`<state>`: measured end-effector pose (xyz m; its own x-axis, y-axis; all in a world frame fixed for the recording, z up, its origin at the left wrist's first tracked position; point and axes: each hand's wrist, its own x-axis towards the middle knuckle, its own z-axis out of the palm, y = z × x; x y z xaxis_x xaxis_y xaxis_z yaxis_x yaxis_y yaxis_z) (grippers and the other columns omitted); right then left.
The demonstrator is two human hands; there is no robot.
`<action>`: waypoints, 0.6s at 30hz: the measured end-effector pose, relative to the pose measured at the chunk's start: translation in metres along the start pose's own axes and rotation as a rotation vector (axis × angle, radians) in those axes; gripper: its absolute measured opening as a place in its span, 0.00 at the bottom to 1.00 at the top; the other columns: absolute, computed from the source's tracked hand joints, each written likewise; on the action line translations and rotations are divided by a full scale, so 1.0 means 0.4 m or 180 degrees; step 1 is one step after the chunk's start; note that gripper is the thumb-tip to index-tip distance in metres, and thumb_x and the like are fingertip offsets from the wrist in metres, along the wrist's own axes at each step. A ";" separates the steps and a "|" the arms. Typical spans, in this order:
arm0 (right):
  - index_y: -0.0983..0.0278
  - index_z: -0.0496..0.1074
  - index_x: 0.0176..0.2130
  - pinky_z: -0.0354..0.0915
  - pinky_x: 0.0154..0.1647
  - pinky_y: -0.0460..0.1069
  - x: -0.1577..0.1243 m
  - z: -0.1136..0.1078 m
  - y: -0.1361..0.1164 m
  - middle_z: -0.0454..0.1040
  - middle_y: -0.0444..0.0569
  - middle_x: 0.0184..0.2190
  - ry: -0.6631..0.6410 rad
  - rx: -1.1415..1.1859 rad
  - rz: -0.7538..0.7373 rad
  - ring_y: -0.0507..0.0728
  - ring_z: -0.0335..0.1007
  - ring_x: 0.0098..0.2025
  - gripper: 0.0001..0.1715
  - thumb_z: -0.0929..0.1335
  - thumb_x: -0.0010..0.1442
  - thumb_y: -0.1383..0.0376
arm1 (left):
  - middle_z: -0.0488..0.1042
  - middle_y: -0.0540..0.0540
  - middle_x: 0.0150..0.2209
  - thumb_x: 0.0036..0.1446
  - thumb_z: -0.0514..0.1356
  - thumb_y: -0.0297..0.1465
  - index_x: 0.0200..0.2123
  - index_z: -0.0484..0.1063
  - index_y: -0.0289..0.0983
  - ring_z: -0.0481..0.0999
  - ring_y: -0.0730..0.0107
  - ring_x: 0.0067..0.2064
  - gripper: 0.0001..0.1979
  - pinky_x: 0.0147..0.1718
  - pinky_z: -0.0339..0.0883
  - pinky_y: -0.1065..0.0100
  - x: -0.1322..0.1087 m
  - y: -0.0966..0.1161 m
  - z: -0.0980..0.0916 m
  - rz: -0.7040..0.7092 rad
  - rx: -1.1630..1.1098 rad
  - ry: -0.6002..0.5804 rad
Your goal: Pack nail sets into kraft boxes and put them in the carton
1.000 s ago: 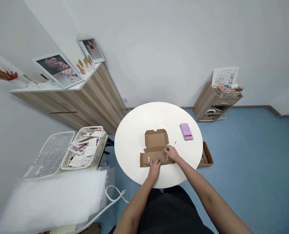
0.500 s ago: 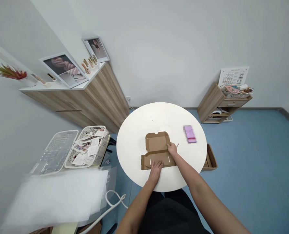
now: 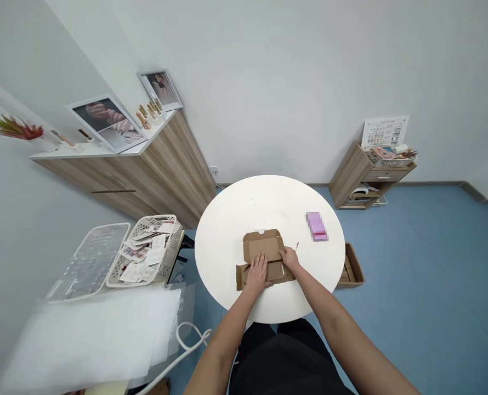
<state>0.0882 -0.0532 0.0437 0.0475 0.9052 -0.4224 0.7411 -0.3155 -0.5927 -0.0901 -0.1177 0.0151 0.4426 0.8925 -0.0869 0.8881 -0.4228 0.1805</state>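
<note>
Two panels of a brown corrugated mailer blank [image 3: 264, 247] are seen in the head view, lying near the front of a round white table [image 3: 227, 241]. The far panel is laid flat with its notched flap outward; the near strip is folded over toward it, with a slot showing at the right. Side walls are not raised and no closed box has been formed. The left hand [image 3: 257, 272] is held flat on the folded strip, its fingers spread and nearly straight; nothing is gripped. The right hand [image 3: 289, 258] is set at the strip's upper edge, its fingers curled; whether card is pinched cannot be told. Both arms are extended forward from the lower frame, wrists low. A pink pixelated packet [image 3: 317, 226] is placed well apart on the table, to the right. A plastic basket [image 3: 174, 241] of printed cards is seen beyond the table's left edge, and a small cardboard box [image 3: 351, 267] on the blue floor at right.
</note>
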 end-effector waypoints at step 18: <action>0.68 0.77 0.39 0.64 0.38 0.50 -0.085 -0.004 -0.026 0.78 0.61 0.39 -0.0198 -0.1447 -0.0190 0.61 0.75 0.42 0.14 0.62 0.62 0.71 | 0.45 0.26 0.69 0.46 0.67 0.43 0.69 0.37 0.32 0.47 0.41 0.69 0.57 0.63 0.48 0.43 -0.003 -0.010 0.058 -0.0120 -0.0244 0.0106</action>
<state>0.0800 -0.0801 0.0652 -0.0342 0.8947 -0.4454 0.9605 -0.0937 -0.2621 -0.0912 -0.1207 -0.0084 0.4036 0.9128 -0.0627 0.8913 -0.3768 0.2521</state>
